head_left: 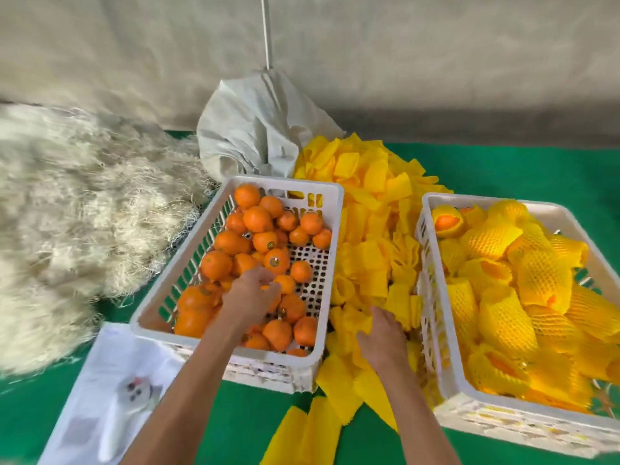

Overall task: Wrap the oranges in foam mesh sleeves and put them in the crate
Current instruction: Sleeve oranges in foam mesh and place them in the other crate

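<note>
A white crate (330,229) in the middle holds several bare oranges (231,243). My left hand (250,295) reaches down into it, fingers curled over an orange; the grip is partly hidden. A heap of yellow foam mesh sleeves (372,236) lies between the two crates. My right hand (382,337) rests on that heap at its near end, fingers curling into the sleeves. The white crate (432,297) on the right is filled with several oranges wrapped in yellow sleeves (536,276).
Green cloth (241,417) covers the floor. A pile of pale straw-like fibre (73,223) lies at the left. A grey-white sack (255,132) stands behind the crates against a fabric wall. A white printed bag (110,391) lies at the near left.
</note>
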{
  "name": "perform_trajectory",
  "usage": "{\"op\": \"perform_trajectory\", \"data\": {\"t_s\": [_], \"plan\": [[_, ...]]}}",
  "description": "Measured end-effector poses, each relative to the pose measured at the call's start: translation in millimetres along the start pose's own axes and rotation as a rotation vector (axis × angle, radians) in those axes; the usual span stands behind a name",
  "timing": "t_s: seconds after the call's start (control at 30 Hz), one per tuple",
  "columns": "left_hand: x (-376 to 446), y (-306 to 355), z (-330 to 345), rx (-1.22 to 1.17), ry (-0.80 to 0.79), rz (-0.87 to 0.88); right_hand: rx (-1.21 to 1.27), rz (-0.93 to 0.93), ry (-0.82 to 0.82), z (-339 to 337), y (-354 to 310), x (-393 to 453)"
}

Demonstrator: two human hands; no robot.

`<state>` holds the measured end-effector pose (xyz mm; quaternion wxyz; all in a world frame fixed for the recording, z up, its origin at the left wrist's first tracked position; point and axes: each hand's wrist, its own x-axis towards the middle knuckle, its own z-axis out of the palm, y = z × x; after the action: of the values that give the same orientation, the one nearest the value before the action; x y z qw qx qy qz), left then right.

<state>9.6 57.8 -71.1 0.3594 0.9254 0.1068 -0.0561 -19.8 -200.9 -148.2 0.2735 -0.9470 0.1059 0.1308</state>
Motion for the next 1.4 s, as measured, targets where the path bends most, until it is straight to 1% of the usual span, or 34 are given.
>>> {"op": "perform_trajectory", "data": {"t_s": [0.07,0.13,0.2,0.27,0.3,0.43,0.5,0.57,0.63,0.7,0.8,0.87,0.9,0.97,1.07,1.1,1.13,1.2,1.27,1.33,1.4], "plan": [[1,-20,-11,0.237,-0.038,-0.100,-0.057,0.040,-0.035,10,2,7],[1,-28,-18,0.485,-0.094,-0.135,-0.089,0.067,-0.052,17,4,11],[-1,-27,-19,0.612,-0.103,-0.152,-0.109,0.079,-0.033,21,4,15],[-3,-25,-18,0.644,-0.066,-0.180,-0.103,0.075,0.022,22,4,17],[-4,-24,-19,0.644,-0.073,-0.191,-0.097,0.069,0.044,22,3,18],[-3,-27,-32,0.662,-0.237,-0.153,-0.020,0.050,0.125,19,2,24],[-4,-27,-39,0.657,-0.281,-0.147,0.049,0.038,0.183,16,-1,25],[-10,-27,-41,0.628,-0.285,-0.174,0.125,0.016,0.241,12,-7,23],[-18,-29,-42,0.585,-0.244,-0.202,0.204,-0.032,0.296,6,-16,21],[-21,-34,-46,0.528,-0.194,-0.175,0.265,-0.073,0.347,-3,-28,18],[-22,-43,-53,0.406,-0.132,-0.077,0.359,-0.126,0.391,-17,-46,11],[-22,-42,-54,0.294,-0.040,0.006,0.411,-0.157,0.423,-27,-56,5],[-23,-37,-53,0.197,0.024,0.047,0.432,-0.171,0.444,-32,-61,0],[-26,-21,-47,-0.070,0.141,0.110,0.484,-0.200,0.483,-42,-71,-10],[-28,15,-33,-0.392,0.234,0.202,0.570,-0.292,0.556,-55,-86,-30],[-29,29,-26,-0.473,0.224,0.205,0.612,-0.326,0.578,-58,-91,-37],[-30,43,-19,-0.556,0.186,0.171,0.655,-0.357,0.592,-62,-96,-45],[-33,70,-8,-0.734,0.044,0.022,0.695,-0.413,0.594,-67,-102,-57],[-35,90,4,-0.880,-0.140,-0.102,0.742,-0.445,0.527,-71,-103,-63],[-38,104,13,-0.942,-0.279,-0.071,0.852,-0.446,0.446,-72,-99,-67],[-42,110,21,-0.938,-0.318,-0.031,0.976,-0.398,0.420,-73,-91,-69]]}}
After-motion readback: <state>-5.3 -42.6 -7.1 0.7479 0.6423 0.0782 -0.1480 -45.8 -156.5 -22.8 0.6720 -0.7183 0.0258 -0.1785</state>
